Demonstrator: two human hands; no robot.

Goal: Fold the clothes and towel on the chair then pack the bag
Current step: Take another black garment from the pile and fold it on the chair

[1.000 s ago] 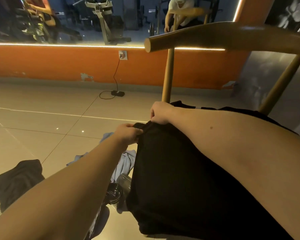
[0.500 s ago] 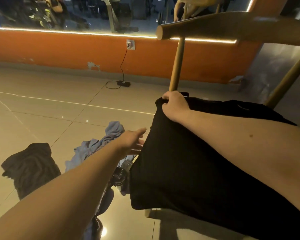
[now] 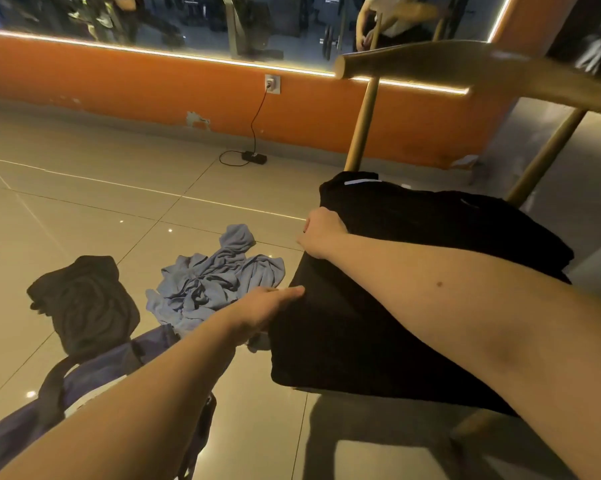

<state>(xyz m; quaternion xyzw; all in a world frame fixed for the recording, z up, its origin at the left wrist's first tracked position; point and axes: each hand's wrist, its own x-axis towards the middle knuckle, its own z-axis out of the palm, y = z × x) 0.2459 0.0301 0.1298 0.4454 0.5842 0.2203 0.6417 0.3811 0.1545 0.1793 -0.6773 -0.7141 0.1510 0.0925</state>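
Floor (image 3: 84, 209): pale glossy tiles. It carries the chair and the loose items listed below.
Chair (image 3: 465, 69): wooden, with a curved top rail on slim posts. The seat is almost wholly covered by cloth.
Black garment (image 3: 378, 313): spread flat over the chair seat, with the near end draping off the front. The long axis runs from the person away toward the chair back. The left edge hangs free over the floor, and both hands are at this edge.
Bag (image 3: 146, 348): navy and soft, on the floor at lower left beside the chair, partly hidden under the left forearm. Whether its mouth is open cannot be told.
Blue cloth (image 3: 212, 278): crumpled on the floor just left of the chair, probably the towel. It is unfolded.
Dark heap (image 3: 84, 306): a second dark piece of clothing, bunched on the floor beyond the bag and beside the blue cloth.
Right hand (image 3: 321, 233): fingers curled down onto the garment's left edge at its far part, pinning or gripping the cloth there.
Left hand (image 3: 268, 304): the visible fingers are stretched out straight and close together, with the tip touching the same edge nearer the person. Any fingers beneath the cloth are hidden.
Span between hands: a short run of the left edge, lying along the garment's long axis. Judged step: carrying that edge rightward across the seat for a lengthwise fold. The left hand is nearer the free near corner, and the right hand is placed to anchor the far end.
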